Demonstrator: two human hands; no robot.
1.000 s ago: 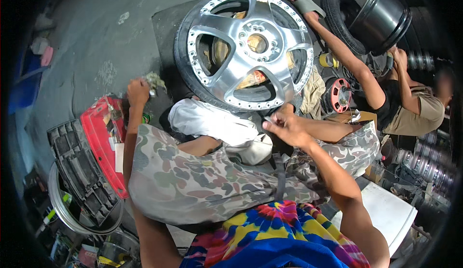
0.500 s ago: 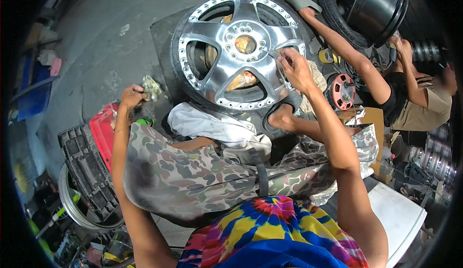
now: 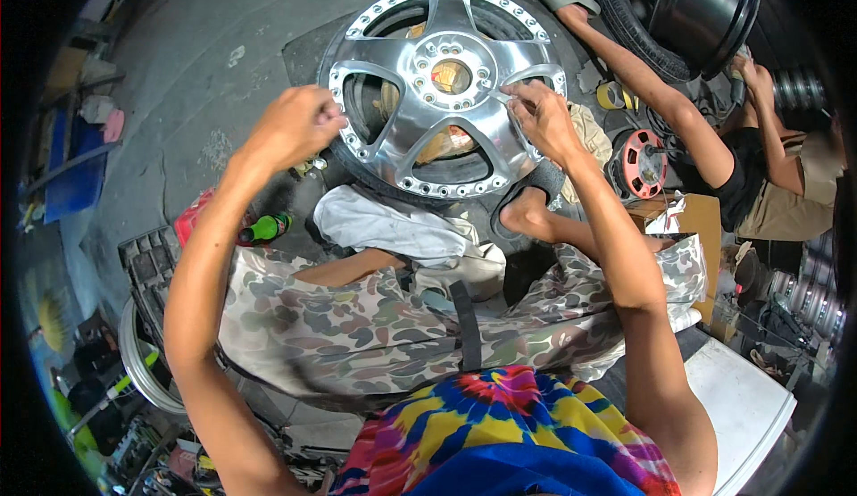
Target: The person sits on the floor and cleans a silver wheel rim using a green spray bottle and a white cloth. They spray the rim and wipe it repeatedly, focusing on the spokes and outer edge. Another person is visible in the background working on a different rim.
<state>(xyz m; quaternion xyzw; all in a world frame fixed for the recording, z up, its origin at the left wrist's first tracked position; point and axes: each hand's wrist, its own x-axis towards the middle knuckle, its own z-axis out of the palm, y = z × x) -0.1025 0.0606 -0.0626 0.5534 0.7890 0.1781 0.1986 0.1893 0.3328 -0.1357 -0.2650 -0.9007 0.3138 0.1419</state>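
Polished five-spoke alloy wheel (image 3: 446, 85) lies flat, face-up.

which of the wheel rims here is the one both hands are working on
The polished five-spoke alloy rim lying flat on the floor ahead; left hand and right hand touch its edges. The dark rim stands inside a tyre beyond.

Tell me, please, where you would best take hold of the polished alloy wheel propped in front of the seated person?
Probably by the spokes of the alloy wheel, from the near side at left and right. It leans face-up toward the person, and the gaps between spokes let fingers hook through; the rim edge is studded with bolts.
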